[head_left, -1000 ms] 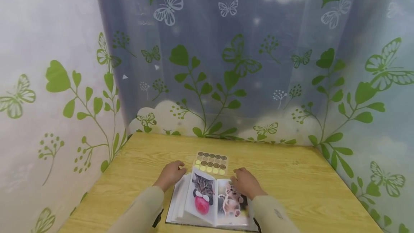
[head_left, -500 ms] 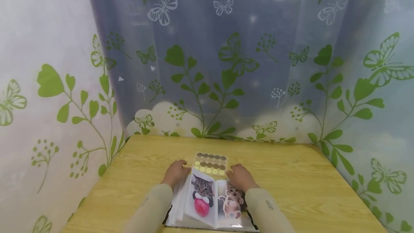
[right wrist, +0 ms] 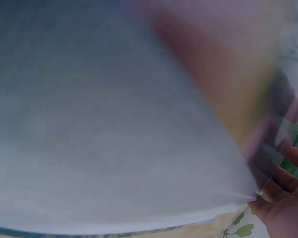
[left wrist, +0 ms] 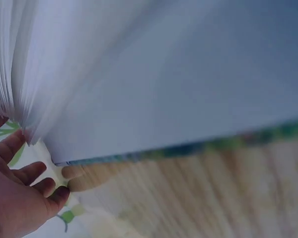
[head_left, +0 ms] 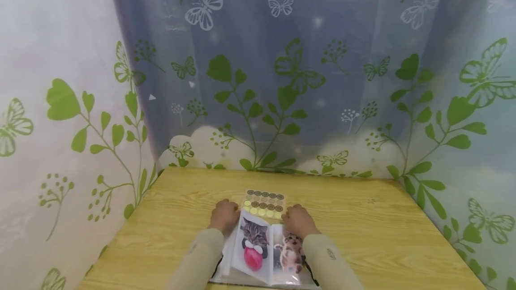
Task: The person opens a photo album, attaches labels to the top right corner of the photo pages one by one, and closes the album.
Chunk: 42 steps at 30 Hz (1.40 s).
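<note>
While the worktop [head_left: 363, 227] is overlooked from the head, an open photo album [head_left: 229, 261] is seen lying low in the middle of it. At the far left corner of the album, the left hand [head_left: 224, 215] is placed; only by the left wrist view is it revealed that loose pages [left wrist: 32, 64] are fanned against its fingertips, above a green-blue cover edge [left wrist: 203, 148]. Whether the pages are pinched or merely touched cannot be told. Next, a tabby cat picture [head_left: 253, 238] is shown on a raised leaf, and beyond it a sheet of circles [head_left: 264, 198] is laid flat. Farther right, a kitten picture [head_left: 291, 254] is partly covered by the right hand [head_left: 299, 220]. By the right wrist view alone, a leaf with blurred warm colours [right wrist: 221, 87] is shown, its corner met by the fingertips; whether it is gripped cannot be told.
</note>
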Available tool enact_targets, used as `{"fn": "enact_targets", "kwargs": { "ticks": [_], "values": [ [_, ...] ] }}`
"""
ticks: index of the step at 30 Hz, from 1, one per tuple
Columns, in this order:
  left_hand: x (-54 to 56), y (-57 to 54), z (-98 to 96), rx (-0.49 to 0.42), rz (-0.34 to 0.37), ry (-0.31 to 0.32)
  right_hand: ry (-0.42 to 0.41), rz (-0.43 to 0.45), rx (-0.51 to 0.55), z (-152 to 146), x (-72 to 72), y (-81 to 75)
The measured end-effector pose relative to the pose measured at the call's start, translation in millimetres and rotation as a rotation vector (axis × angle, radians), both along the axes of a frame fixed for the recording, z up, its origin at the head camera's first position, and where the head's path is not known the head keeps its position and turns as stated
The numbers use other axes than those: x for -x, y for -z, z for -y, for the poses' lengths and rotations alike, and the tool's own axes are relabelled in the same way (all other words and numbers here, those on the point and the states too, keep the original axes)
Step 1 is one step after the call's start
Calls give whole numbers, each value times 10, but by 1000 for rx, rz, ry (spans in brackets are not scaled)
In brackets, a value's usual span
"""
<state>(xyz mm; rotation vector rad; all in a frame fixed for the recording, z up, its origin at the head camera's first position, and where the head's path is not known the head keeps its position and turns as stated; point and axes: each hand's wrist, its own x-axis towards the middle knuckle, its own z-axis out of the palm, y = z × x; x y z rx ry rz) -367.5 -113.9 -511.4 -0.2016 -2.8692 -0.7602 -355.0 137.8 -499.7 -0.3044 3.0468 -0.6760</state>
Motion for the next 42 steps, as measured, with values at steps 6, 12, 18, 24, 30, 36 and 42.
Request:
{"fn": "enact_targets", "kwargs": {
  "ticks": [6,12,18,24,30,36,42],
  "values": [
    [-44,-13,-63,6,44,-14,-5,18,-53,17,-3,35],
    [-45,-53,-63,28,79,-7,-19,15,-89,71,24,44],
    [-14,-23,-25,-4,83,13,-30,26,-97,99,32,42],
    [-27,-45,-10,-37,108,35,-57,3,-80,119,7,30],
    [-38,-59,-22,-46,90,27,-76,-20,-74,155,-22,17],
    [-31,-71,-32,-37,93,-7,-79,-27,-75,147,-35,6],
    [-27,-124,-17,-26,96,-54,2,-70,-132,102,-9,-28]
  ]
}}
